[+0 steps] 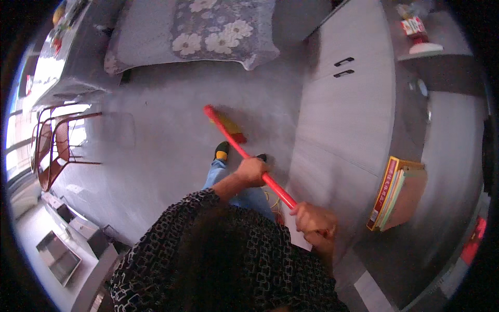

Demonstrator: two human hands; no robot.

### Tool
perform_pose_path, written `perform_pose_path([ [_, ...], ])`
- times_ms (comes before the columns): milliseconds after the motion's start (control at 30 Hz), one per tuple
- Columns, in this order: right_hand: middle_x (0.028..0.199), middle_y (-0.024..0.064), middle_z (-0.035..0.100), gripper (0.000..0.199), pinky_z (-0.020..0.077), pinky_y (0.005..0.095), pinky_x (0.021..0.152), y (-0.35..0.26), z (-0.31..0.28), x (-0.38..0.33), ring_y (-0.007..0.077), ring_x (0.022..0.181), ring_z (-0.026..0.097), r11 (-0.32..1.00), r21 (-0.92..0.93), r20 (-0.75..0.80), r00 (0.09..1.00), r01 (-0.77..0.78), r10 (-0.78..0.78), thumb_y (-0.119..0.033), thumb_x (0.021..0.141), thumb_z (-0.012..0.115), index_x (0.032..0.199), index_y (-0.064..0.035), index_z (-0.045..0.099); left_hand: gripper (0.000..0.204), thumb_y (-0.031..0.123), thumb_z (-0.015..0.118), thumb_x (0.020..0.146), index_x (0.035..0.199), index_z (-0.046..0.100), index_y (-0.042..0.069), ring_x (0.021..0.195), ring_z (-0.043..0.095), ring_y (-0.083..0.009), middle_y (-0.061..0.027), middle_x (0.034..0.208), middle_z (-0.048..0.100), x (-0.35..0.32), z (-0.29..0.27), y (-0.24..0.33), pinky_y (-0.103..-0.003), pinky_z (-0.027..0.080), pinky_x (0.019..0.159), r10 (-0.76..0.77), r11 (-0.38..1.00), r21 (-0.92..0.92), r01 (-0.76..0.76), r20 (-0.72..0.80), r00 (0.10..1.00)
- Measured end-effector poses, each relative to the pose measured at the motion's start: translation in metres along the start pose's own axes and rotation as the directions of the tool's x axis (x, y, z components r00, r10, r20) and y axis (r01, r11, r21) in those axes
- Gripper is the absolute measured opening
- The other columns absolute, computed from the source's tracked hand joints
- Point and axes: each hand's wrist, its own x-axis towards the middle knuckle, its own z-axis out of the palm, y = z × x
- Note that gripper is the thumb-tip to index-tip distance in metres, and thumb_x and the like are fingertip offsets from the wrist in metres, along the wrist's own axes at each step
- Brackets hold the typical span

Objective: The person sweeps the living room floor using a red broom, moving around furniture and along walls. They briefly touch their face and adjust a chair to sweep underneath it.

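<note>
A broom with a red handle [280, 192] slants across the middle of the view. Its red and yellow bristles [228, 127] are at floor level, just beyond my feet. Partway down the handle, my left hand [252, 172] is wrapped round it. Higher up, near the handle's upper end, my right hand [316, 223] is closed on it too, farther right and closer to my body. My fingers hide the very end of the handle.
The grey floor [171, 119] runs up to a bed with a flowered cover [218, 39]. Tall pale cabinet doors [343, 104] stand close on the right, beside a shelf with upright books [397, 195]. A brown chair [62, 145] and a desk [78, 83] are at left.
</note>
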Motion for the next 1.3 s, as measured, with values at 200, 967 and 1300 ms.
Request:
perform_pose_path([
  [200,0.048,0.0054,0.045,0.008,0.042,0.0369,0.054,-0.011,0.037,0.061,0.0206,0.041,0.042,0.996,-0.065,0.075,0.996,0.059,-0.054,-0.004,0.054,0.048,0.049,-0.0029,0.042,0.016,0.029,0.065,0.06,0.062,0.056,0.017,0.061,0.056,-0.0275,-0.0027,0.063,0.057,-0.036,-0.069,-0.026,-0.04,0.043,0.062,-0.053,0.991,0.11,0.074,-0.183,0.982],
  [967,0.056,0.0048,0.048,0.022,0.0411,0.0407,0.078,0.089,0.161,0.166,0.0178,0.058,0.048,0.976,0.154,0.404,0.911,-0.155,0.081,-0.01,0.071,0.052,0.051,-0.0036,0.044,0.019,0.031,0.064,0.063,0.062,0.058,0.013,0.078,0.058,-0.0284,-0.0073,0.072,0.06,-0.136,-0.152,-0.172,-0.04,0.043,0.076,-0.41,0.881,0.115,0.459,-0.301,0.861],
  [1300,0.051,0.0084,0.033,0.029,0.0442,0.0419,0.08,0.032,0.167,0.205,0.0293,0.055,0.045,0.895,-0.231,0.735,0.671,0.382,-0.096,-0.004,0.066,0.056,0.05,-0.0043,0.032,0.024,0.03,0.063,0.074,0.064,0.055,0.009,0.081,0.057,-0.0241,-0.0045,0.071,0.057,-0.049,-0.188,-0.15,-0.045,0.034,0.088,-0.203,0.967,-0.038,0.25,-0.706,0.678],
])
